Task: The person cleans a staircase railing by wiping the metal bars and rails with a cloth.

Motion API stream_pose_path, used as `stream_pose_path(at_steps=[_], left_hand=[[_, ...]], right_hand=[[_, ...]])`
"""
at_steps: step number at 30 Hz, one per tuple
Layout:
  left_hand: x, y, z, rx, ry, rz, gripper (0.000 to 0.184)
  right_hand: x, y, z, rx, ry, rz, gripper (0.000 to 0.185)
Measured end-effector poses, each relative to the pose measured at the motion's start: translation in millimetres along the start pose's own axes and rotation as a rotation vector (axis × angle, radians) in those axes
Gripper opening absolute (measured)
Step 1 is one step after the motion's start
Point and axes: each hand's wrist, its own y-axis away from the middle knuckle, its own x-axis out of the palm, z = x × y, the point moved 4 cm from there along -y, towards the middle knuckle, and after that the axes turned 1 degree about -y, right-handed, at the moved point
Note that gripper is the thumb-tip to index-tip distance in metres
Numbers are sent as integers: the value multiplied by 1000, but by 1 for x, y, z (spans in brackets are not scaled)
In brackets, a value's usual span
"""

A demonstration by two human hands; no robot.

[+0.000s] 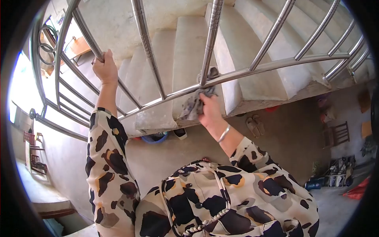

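My left hand is wrapped around an upright metal bar of the stair railing, at the upper left. Lower down and to the right, my right hand grips a grey, crumpled cloth. The cloth is pressed around the bottom rail, close to the foot of one upright bar, and part of it shows on the far side. A silver bangle sits on my right wrist. Both sleeves are patterned in cream, black and brown.
Concrete steps rise behind the railing. On the floor below are a blue basin, a pair of sandals and a wooden chair. A rack with shoes stands at the lower right.
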Motion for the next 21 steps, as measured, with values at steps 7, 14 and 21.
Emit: stream_pose_path(at_steps=[7, 14, 21], left_hand=[[-1, 5, -10, 9, -32, 12, 25], [0, 7, -11, 26, -12, -24, 26], [2, -3, 6, 118, -28, 12, 17]], right_hand=[[-8, -21, -28, 249, -79, 146, 18], [-33, 29, 123, -42, -108, 318, 30], [-21, 23, 73, -236, 250, 213, 18]])
